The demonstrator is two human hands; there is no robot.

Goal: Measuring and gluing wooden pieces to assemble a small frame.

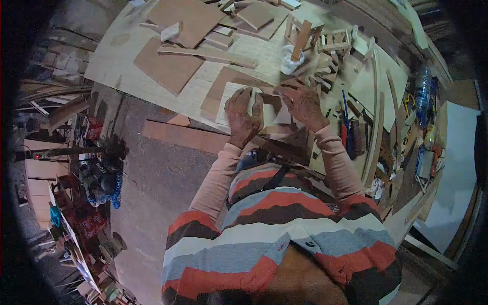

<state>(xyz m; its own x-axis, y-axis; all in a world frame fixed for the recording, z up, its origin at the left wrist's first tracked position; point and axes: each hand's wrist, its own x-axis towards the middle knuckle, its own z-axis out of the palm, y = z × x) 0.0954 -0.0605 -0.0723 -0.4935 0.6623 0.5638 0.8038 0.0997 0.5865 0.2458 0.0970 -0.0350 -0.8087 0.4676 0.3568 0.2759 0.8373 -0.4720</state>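
Note:
My left hand is closed over a pale wooden piece near the front edge of the worktable, its fingers and thumb along the wood. Just to the right, my right hand has its fingers bent together in a pinch, pointing left; whatever sits between them is too small to make out. Below and between the hands lie narrow wooden strips. A brown thin board lies partly under the pale piece. Beyond my right hand stands a white tub with a brown wooden stick leaning in it.
Brown boards and a long strip lie across the worktable. Small wooden frames stand far right. Screwdriver-like tools, long slats and a plastic bottle crowd the right side.

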